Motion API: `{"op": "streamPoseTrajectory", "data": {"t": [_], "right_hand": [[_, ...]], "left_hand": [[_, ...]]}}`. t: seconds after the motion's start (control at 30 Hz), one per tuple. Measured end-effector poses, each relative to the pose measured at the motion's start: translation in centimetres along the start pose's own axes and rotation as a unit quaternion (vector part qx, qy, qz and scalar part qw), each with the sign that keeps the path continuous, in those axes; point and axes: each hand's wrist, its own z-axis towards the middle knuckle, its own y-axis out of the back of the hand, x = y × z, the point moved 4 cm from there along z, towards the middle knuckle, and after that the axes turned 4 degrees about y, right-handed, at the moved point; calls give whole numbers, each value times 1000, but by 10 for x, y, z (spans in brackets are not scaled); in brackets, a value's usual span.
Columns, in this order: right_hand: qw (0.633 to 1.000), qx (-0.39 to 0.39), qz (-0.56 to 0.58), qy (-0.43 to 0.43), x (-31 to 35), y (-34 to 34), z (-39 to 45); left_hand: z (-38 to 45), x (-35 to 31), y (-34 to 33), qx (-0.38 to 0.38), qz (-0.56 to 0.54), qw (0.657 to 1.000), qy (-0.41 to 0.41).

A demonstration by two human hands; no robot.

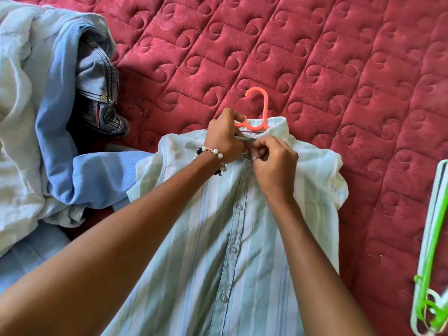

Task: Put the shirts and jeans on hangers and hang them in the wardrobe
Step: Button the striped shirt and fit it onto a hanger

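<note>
A pale green striped shirt [242, 226] lies flat on the red quilted bedspread [315, 57], buttons up. A coral plastic hanger [263, 110] sits inside it, its hook poking out past the collar. My left hand [224, 137] pinches the left side of the shirt's neck opening just below the collar. My right hand [271, 161], with a ring on one finger, pinches the opposite edge of the placket at the top button. Both hands meet over the shirt's neck.
A heap of clothes lies at the left: a light blue shirt [60, 154], a whitish garment [14, 93] and dark jeans [101, 93]. Green and white hangers [431, 263] lie at the right edge of the bed.
</note>
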Motion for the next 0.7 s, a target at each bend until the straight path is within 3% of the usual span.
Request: {"op": "streamPoseTrajectory", "data": {"t": [0.13,0.27,0.47,0.57,0.7], "right_hand": [[983,-13,71,-167,-10,-1,-10],[967,-15,93,-237,-13,-3,-9],[969,0,31,-247,-6,-4,-3],[969,-20,33,-242,-2,-7,-3],[986,-29,45,-160,-4,-13,-10]], "left_hand": [[-1,-4,2,34,7,999,-14],[-2,-7,5,60,41,996,-49],[-6,-9,1,29,89,992,-78],[-6,-7,3,13,56,998,-40],[-2,-3,7,33,13,999,32]]}}
